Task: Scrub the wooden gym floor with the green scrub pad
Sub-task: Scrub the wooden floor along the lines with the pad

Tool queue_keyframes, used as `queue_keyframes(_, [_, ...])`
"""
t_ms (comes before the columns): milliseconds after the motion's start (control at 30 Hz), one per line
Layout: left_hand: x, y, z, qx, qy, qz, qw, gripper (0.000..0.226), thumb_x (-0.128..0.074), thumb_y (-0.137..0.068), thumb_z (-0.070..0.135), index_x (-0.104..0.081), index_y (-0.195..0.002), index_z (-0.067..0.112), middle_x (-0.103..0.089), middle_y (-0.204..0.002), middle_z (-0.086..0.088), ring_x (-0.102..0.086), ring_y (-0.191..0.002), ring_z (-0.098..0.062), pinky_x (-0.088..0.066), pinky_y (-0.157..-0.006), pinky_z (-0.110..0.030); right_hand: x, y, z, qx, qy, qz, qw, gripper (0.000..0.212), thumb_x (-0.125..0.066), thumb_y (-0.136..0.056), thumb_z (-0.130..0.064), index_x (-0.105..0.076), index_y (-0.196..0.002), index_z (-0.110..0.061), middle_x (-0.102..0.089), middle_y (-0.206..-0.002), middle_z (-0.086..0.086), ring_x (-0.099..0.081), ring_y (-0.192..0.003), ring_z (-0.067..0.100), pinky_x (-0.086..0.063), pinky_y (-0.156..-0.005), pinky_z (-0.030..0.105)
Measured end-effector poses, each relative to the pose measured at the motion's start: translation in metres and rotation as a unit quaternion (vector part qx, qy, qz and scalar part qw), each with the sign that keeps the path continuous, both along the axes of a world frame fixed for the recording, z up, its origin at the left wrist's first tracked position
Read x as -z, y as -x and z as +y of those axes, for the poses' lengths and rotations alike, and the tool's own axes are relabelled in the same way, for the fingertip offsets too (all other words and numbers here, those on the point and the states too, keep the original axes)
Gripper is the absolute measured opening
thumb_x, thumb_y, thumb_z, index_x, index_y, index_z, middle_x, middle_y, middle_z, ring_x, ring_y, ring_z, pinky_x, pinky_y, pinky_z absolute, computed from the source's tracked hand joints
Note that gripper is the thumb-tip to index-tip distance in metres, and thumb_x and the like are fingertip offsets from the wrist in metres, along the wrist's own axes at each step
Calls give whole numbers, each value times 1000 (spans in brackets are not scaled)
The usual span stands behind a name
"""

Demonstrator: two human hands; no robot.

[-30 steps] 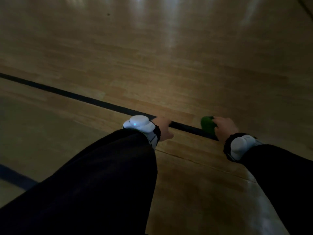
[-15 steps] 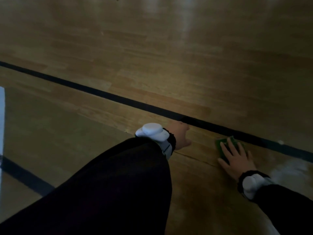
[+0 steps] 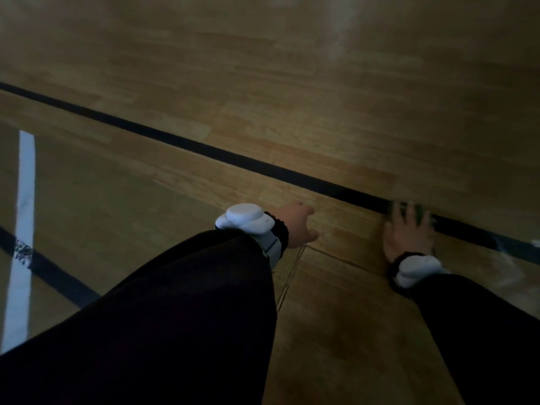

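My right hand (image 3: 407, 232) lies flat on the wooden gym floor (image 3: 292, 83), fingers spread and blurred, pressing down on the green scrub pad (image 3: 420, 213). Only a dark green edge of the pad shows past my fingertips, right on the black court line (image 3: 204, 149). My left hand (image 3: 298, 226) rests on the floor to the left of it, holding nothing; its fingers are mostly hidden behind the wrist and a white wrist device. Both arms wear dark sleeves.
A white court line (image 3: 24, 214) runs down the left side and crosses a second black line (image 3: 58, 276). A thin seam in the floor boards (image 3: 292, 273) runs between my hands. A wet, shiny patch (image 3: 511, 258) lies right of my right wrist.
My right hand first gripped the pad upright, then flattened onto it and slid it forward onto the black line. The view has shifted right, revealing the white line. My left hand stayed put.
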State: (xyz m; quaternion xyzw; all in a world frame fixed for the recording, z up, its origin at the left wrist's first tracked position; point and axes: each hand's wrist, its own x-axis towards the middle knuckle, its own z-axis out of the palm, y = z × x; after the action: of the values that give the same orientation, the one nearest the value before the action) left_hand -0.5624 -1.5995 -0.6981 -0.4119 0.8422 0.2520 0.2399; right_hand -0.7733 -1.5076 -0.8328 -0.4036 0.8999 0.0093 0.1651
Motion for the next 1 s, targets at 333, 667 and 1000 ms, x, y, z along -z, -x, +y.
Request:
queue_keyframes(333, [8,-9,13,15,20,-26,999,57,-45,-100,36,-30,-150,14,-33,-154,-8,-42,-133,-28,-39,-106,-37,-15,-164,-2,-358,4,-104,928,42,-25,-105,-35,-50,-136,-22,-43,-149,2,-12,-149,26,7,-120,42])
queue_keyframes(667, [0,-12,18,1,13,3,1000,62,-48,-99,39,-27,-151,12,-26,-157,-8,-35,-140,-27,-34,-112,-37,-4,-13,11,-39,31,6,999,49,-43,-97,-43,-36,-145,-35,-16,-158,9,-13,-144,36,-16,-117,54])
queue_keyframes(1000, [15,-29,11,-19,-2,-11,1000,60,-48,-99,39,-28,-150,13,-28,-156,-7,-37,-138,-27,-35,-111,-36,10,-24,-11,93,38,9,995,55,-35,-101,-36,-24,-152,-18,-5,-161,15,-4,-147,39,-3,-119,53])
